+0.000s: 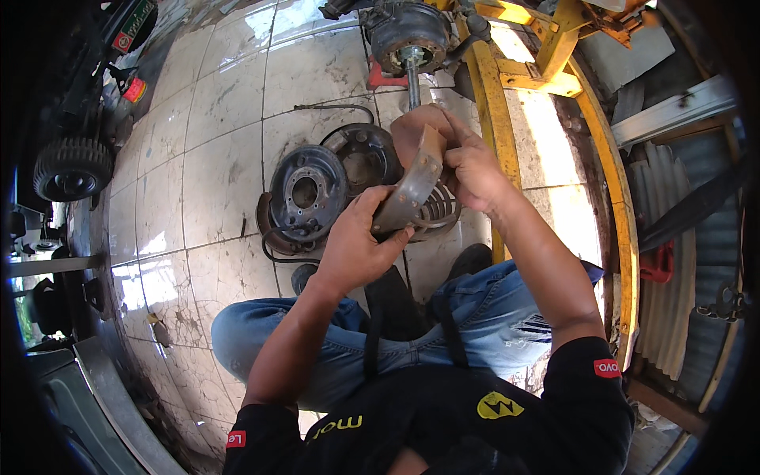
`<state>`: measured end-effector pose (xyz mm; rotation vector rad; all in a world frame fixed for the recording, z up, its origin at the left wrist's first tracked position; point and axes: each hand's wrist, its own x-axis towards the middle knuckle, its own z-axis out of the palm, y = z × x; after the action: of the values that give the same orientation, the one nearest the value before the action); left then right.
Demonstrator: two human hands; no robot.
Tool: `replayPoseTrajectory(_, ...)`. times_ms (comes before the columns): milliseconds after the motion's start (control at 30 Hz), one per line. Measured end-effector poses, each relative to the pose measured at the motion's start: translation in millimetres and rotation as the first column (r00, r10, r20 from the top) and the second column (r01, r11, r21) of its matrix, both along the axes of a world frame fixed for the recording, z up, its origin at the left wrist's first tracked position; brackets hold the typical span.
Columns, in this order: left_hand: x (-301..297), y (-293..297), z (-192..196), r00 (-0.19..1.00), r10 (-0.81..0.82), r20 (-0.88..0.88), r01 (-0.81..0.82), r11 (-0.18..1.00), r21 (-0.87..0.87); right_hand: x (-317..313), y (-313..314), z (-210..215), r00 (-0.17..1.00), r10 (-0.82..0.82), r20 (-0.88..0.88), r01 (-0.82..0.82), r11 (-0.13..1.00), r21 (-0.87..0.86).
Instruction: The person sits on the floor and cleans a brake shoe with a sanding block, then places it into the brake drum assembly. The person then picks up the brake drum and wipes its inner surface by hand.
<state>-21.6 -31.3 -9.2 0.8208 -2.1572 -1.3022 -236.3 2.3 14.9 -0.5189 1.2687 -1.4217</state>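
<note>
Workshop floor, pale glazed tiles (214, 182), stained and cracked, sun glare on the upper tiles. Person squats on it, blue jeans, black shirt, forearms entering from the lower edge.

Landmark: brake drum (307, 194), dark and round, lying flat on the tiles.

- Brake shoe (412, 186): curved metal piece with worn brownish lining, held up in the air just right of the drum, tilted, upper end toward the axle.
- Left hand (356, 241): below-right of the drum, fingers curled and clamped on the shoe's lower end.
- Right hand (467, 162): right of the drum, fingers closed round the shoe's upper end, thumb along its edge.
- Backing plate (366, 154): round, rusty, just up-right of the drum, touching or overlapping it; can't tell which.
- Second finned round part (438, 207): right of the drum, mostly hidden behind the shoe and hands.
- Axle hub (410, 36) with bare shaft: well above the drum, pointing down toward the hands.
- Yellow steel frame (495, 103): right of the hub, runs down past the right forearm.
- Small tyre (73, 168): well left of the drum, at the edge of view.
- Black cable (332, 107): on the tiles above the drum.
</note>
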Motion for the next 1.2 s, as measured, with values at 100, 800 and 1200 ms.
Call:
replayPoseTrajectory(100,1.3,-2.7,3.2,0.992,0.023,0.122,0.010,0.965,-0.262,-14.2,4.5,2.9,0.973,0.081,0.218,-0.060,0.993,-0.099)
replayPoseTrajectory(800,2.2,-15.0,31.9,0.911,0.405,0.077,-0.201,0.599,-0.775,-3.5,14.9,13.2,0.988,-0.105,0.110,0.130,0.958,-0.255)
replayPoseTrajectory(1200,15.0,-41.0,30.2,0.565,0.623,-0.541,0.010,0.651,0.759,1.0,15.8,3.9,0.970,0.013,0.241,0.032,0.983,-0.182)
